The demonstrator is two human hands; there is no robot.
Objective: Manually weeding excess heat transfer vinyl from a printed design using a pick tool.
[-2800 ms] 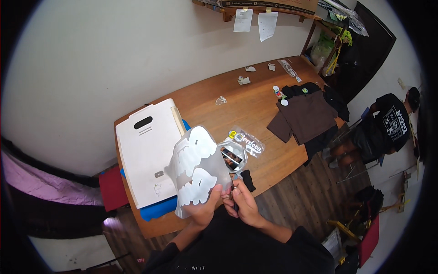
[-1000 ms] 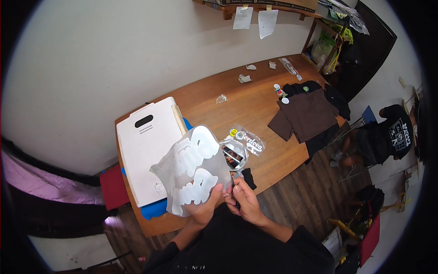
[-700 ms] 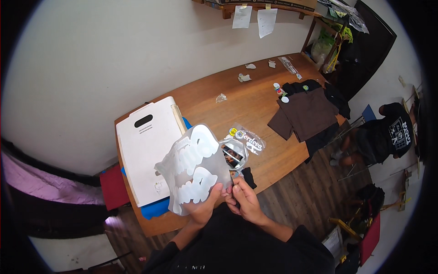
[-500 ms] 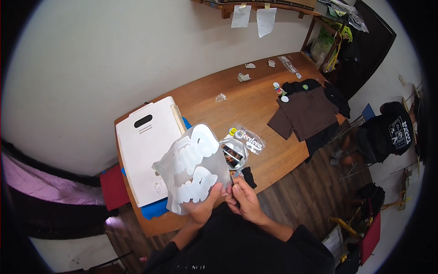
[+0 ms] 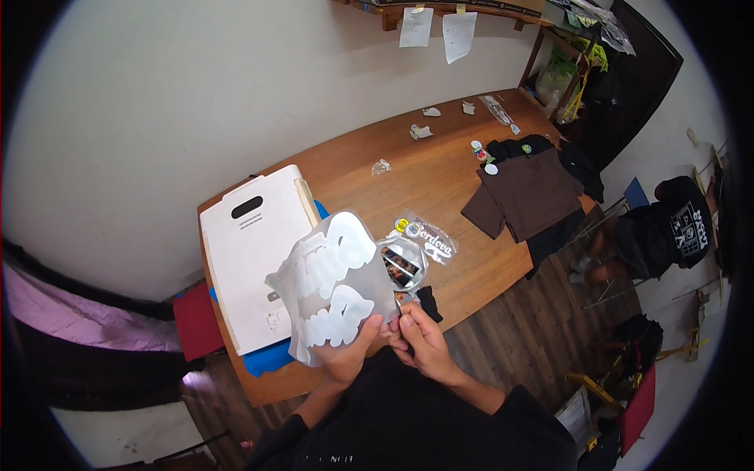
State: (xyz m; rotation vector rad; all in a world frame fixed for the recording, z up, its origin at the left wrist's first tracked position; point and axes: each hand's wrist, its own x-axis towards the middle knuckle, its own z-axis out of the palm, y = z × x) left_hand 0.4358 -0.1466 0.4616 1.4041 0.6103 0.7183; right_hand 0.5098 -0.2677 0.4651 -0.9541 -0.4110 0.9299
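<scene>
The head view shows your left hand (image 5: pixel 360 350) with thumb and fingers closed on the near right edge of a translucent sheet (image 5: pixel 380 284), which spreads up and left from your grip. Your right hand (image 5: pixel 428 350) is just beside it, its fingers closed around a dark tool (image 5: pixel 400 309), probably scissors; your hand covers most of it, so you cannot tell whether its blades are parted. The tool meets the sheet's right edge by your left fingertips. Both the upper white shape (image 5: pixel 343 245) and the lower white shape (image 5: pixel 339 318) sit on this one sheet, so any cutting between them looks not yet done, while the edge near your fingers seems to be the part in hand. Just beyond your fingers are a silvery dish (image 5: pixel 424 276), a black cloth (image 5: pixel 428 306) and a clear printed film (image 5: pixel 437 243). Left of your fingers, behind the sheet, lies a white board (image 5: pixel 251 275). Farther out, well apart from your fingers, small scraps (image 5: pixel 422 132) on the table (image 5: pixel 345 177) suggest some cutting is done; a folded brown garment (image 5: pixel 534 196) lies to the right.
</scene>
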